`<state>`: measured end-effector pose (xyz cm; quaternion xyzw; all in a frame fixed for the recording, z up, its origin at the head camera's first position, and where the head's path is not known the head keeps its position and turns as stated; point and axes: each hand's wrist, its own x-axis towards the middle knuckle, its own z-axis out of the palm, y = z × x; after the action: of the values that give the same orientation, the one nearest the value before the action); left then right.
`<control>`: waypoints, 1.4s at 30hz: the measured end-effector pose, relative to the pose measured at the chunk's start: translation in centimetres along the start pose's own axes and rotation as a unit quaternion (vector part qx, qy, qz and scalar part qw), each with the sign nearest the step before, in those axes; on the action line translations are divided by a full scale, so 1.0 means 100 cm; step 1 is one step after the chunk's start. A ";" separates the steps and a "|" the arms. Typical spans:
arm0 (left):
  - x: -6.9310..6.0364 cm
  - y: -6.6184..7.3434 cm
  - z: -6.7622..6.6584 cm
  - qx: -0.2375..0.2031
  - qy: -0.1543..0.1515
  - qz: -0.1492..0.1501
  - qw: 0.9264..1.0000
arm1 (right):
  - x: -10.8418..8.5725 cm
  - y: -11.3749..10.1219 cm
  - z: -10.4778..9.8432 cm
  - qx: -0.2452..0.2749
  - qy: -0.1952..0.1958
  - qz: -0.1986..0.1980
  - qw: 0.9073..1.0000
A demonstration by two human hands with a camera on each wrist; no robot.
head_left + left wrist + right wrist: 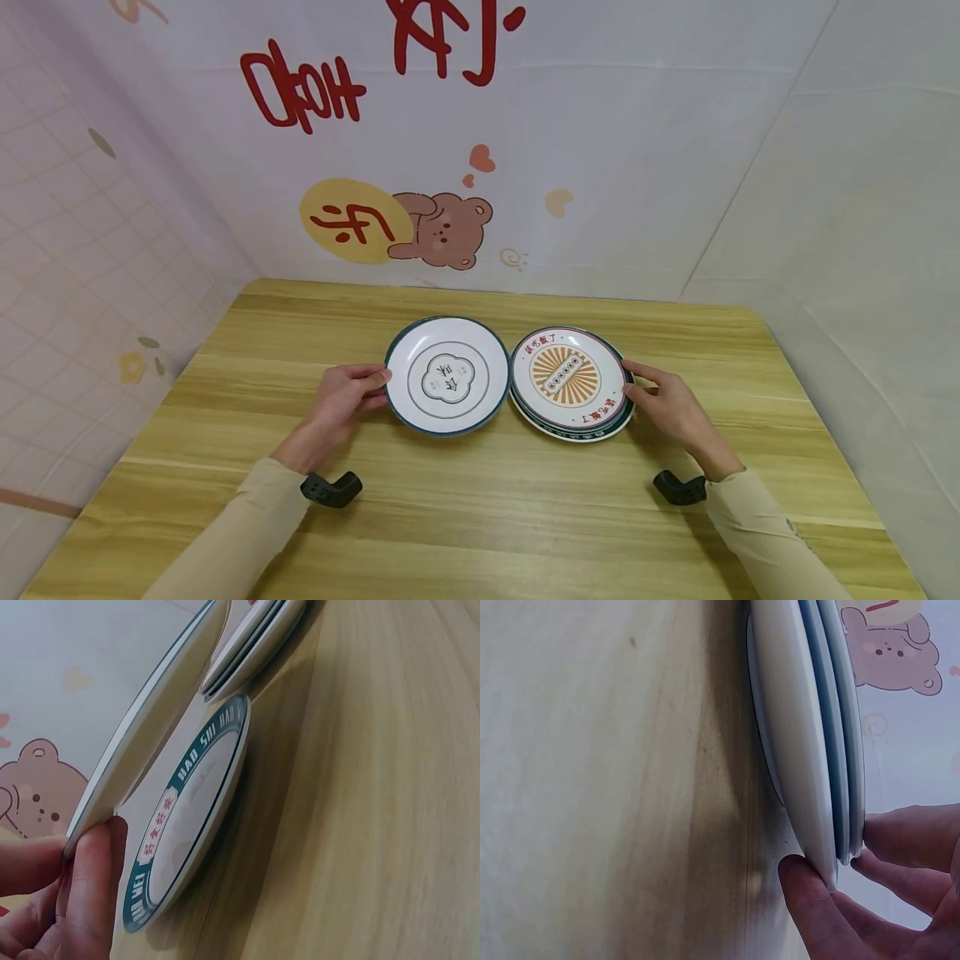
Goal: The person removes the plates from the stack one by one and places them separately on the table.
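My left hand (347, 398) pinches the left rim of a white plate (405, 358) with a blue edge and a flower-shaped emblem. This plate is raised and tilted over a green-banded plate (195, 802) lying on the table, seen in the left wrist view. To the right stands a stack of plates, topped by a white plate (525, 379) with an orange sunburst. Beneath it show the edges of other plates (787, 712). My right hand (670, 407) holds the right edge of the stack, thumb on the top plate's rim, a fingertip against the lowest plate's underside.
Both plate groups sit near the middle of a wooden table (480, 525). A white wall sheet (622, 142) with a printed bear and red characters hangs behind. Black wrist mounts (330, 490) stick out from both sleeves.
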<state>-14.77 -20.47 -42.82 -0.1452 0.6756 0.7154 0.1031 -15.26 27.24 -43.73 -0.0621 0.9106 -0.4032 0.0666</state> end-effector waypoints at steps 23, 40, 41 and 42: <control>0.005 0.006 -0.045 -0.015 0.012 -0.010 1.000 | 0.000 -0.002 -0.001 0.000 -0.002 -0.002 1.000; 0.012 0.005 -0.074 -0.004 0.037 -0.024 0.999 | 0.001 0.001 -0.001 0.011 -0.005 0.002 1.000; 0.012 0.004 -0.075 -0.002 0.039 -0.026 0.999 | 0.001 0.001 -0.001 0.010 -0.005 0.002 1.000; 0.012 0.004 -0.077 -0.002 0.039 -0.027 0.999 | 0.001 0.001 -0.001 0.010 -0.005 0.002 1.000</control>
<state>-15.49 -28.26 -43.17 -0.1912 0.6737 0.7075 0.0954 -15.37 27.34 -43.78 -0.0620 0.9063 -0.4117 0.0727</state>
